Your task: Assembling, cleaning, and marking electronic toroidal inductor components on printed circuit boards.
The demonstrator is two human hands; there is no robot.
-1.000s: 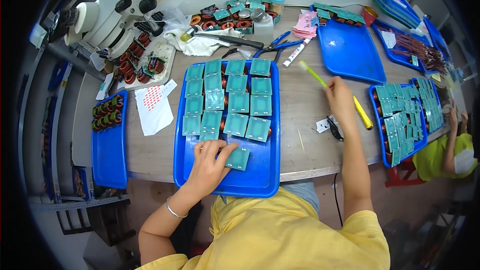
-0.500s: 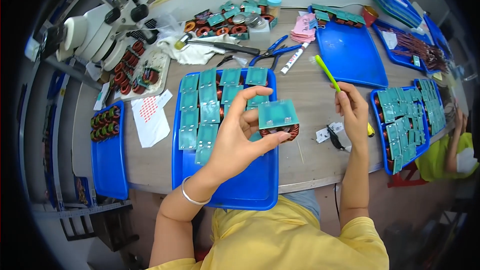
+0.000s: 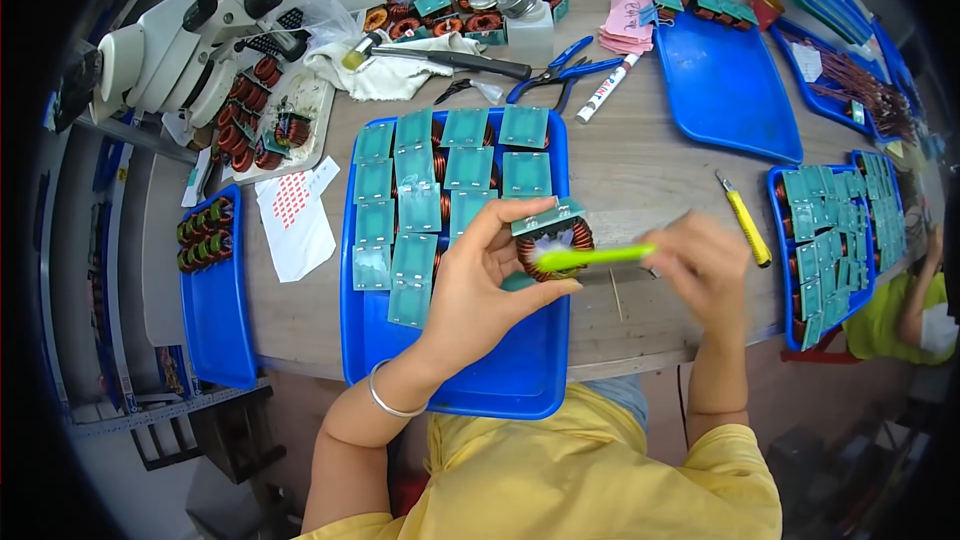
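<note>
My left hand is closed on a copper-wound toroid coil with a green circuit board on its top, held above the blue tray. In my right hand, blurred by motion, is a lime-green toothbrush. Its bristle end lies against the coil's face, near the opening of the ring. Rows of similar coils with green boards sit in the tray behind and left of my left hand. Part of the coil is hidden by my fingers.
A yellow utility knife, a white marker, blue-handled pliers and a hammer lie on the bench. Trays of boards stand at right, a tray at left. A microscope is far left; another person's sleeve shows right.
The toothbrush has come down and left from an upright pose onto the coil. My left hand has tilted the coil so its ring face shows. The utility knife is now uncovered.
</note>
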